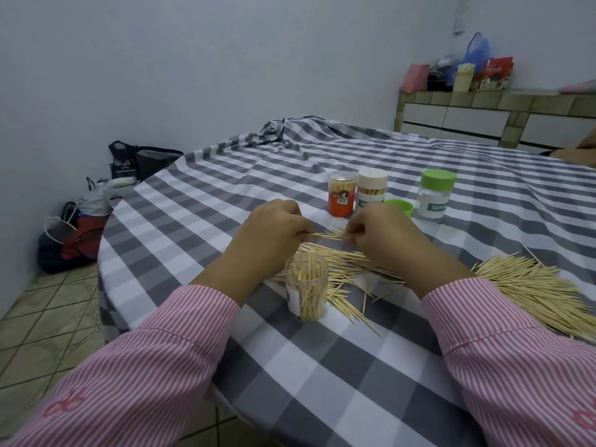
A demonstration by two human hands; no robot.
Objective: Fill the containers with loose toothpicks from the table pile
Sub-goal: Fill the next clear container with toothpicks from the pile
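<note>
Head view shows your two hands meeting just above the middle of the frame, over a round table covered with a grey-and-white checked cloth (322, 366). Your left hand (274, 227) and your right hand (380, 233) both have their fingers curled, and together they pinch a small bundle of pale wooden toothpicks (327, 235), which lies roughly level between them, one end in each hand. Both of your pink-and-white striped sleeves (154, 350) reach in from the lower corners.

Just below your hands, near the centre, stands an open clear plastic cylinder (307, 290), upright and partly filled with toothpicks standing on end at loose angles. Behind and to the right of it a loose scatter of toothpicks (348, 269) lies on the cloth, partly hidden under your right wrist. A larger, denser pile of toothpicks (532, 285) spreads toward the right edge of the frame.

Above your hands, a row of containers stands on the cloth: an orange-labelled clear jar (342, 198) packed with toothpicks, a white-lidded jar (372, 190) touching it on the right, and further right a clear jar with a green lid (433, 196). A separate green lid (400, 208) lies between them, just beyond your right hand.
</note>
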